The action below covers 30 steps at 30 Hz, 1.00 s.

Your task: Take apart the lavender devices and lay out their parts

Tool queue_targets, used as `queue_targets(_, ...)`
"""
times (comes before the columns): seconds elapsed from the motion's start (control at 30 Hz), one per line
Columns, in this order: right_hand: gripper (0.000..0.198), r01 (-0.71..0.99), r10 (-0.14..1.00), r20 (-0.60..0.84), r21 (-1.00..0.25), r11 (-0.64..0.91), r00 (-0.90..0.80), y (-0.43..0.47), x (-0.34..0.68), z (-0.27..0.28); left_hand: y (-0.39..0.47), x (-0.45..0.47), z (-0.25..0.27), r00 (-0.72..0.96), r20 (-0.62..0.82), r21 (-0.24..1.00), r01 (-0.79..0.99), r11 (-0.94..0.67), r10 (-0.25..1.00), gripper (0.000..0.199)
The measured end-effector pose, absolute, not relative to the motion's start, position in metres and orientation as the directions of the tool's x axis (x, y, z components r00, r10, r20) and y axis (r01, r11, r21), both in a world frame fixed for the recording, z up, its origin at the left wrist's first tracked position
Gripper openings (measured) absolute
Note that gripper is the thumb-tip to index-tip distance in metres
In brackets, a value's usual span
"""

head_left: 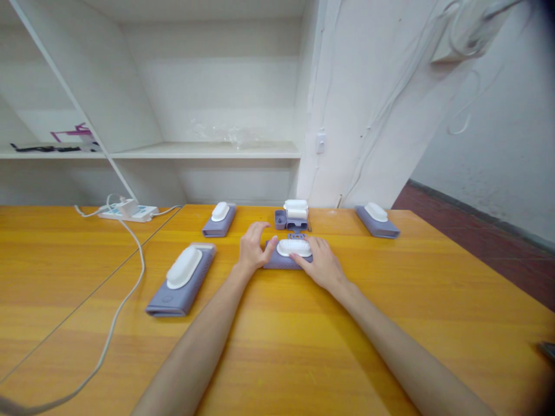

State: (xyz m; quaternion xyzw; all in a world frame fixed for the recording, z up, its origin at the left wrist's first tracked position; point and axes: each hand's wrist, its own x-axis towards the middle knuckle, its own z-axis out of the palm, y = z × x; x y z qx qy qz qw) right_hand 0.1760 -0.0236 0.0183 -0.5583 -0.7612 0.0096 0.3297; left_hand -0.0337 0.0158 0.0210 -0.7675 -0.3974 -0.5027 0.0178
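Note:
A flat lavender case (281, 263) lies crosswise on the table with a white oval piece (293, 248) on its top; the piece's upper side looks ridged. My right hand (319, 263) grips the right end of this oval piece, thumb in front and fingers behind. At the case's left end, my left hand (255, 247) is held with thumb and fingers apart, the thumb close to the white piece. Just behind the case lies a small lavender part with holes (297, 236). Farther back stand a small lavender box (280, 219) and a white rounded part (295, 206) on a lavender holder.
Similar lavender cases with white tops lie at left (180, 286), back left (220, 219) and back right (377, 221). A power strip (130, 211) with a white cable (125, 300) occupies the table's left side. White shelving (208, 151) rises behind.

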Motion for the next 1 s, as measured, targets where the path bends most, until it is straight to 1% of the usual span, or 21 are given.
queue_targets(0.13,0.05,0.845,0.852,0.499,-0.377,0.38,-0.161,-0.022,0.176,0.018,0.011,-0.032,0.026,0.266,0.786,0.29,0.639,-0.713,0.558,0.036)
queue_targets(0.33,0.046,0.828,0.84,0.518,-0.393,0.401,-0.161,-0.021,0.178,0.017,0.002,-0.028,0.034,0.419,0.675,0.167,0.714,-0.679,0.607,0.043)
queue_targets(0.5,0.046,0.832,0.834,0.526,-0.38,0.404,-0.165,-0.019,0.18,0.015,0.001,-0.025,0.034,0.478,0.632,0.082,0.742,-0.665,0.611,0.046)
queue_targets(0.63,0.048,0.834,0.828,0.534,-0.368,0.411,-0.172,-0.019,0.181,0.014,0.002,-0.025,0.03,0.512,0.586,0.029,0.762,-0.647,0.628,0.042)
queue_targets(0.8,0.051,0.829,0.827,0.538,-0.378,0.411,-0.164,-0.019,0.181,0.013,0.001,-0.025,0.025,0.507,0.551,-0.004,0.795,-0.606,0.662,0.042)
queue_targets(1.0,0.049,0.826,0.814,0.548,-0.359,0.434,-0.19,-0.018,0.184,0.012,-0.002,-0.021,0.024,0.497,0.54,0.009,0.804,-0.595,0.679,0.047)
